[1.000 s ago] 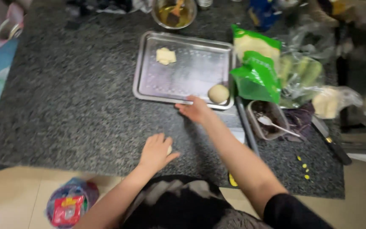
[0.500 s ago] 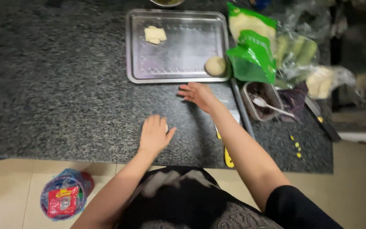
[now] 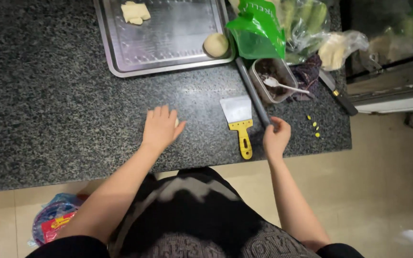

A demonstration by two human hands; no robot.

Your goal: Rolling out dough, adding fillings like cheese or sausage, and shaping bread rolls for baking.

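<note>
My right hand (image 3: 276,138) has its fingers clamped on a slim grey metal rod (image 3: 252,91); my left hand (image 3: 160,128) lies flat, fingers together, over a pale dough piece (image 3: 176,123) on the speckled granite bench (image 3: 48,105).

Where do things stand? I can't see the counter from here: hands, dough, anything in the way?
Left hand flat on a bit of dough. Right hand grips the dark rod. Scraper lies between the hands. Dough ball sits on the tray.

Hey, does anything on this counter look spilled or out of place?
A few small yellow bits lie scattered on the dark counter near its front edge, beside the right hand that grips a long dark rod. They look like loose crumbs or kernels. Nothing else stands out.
</note>
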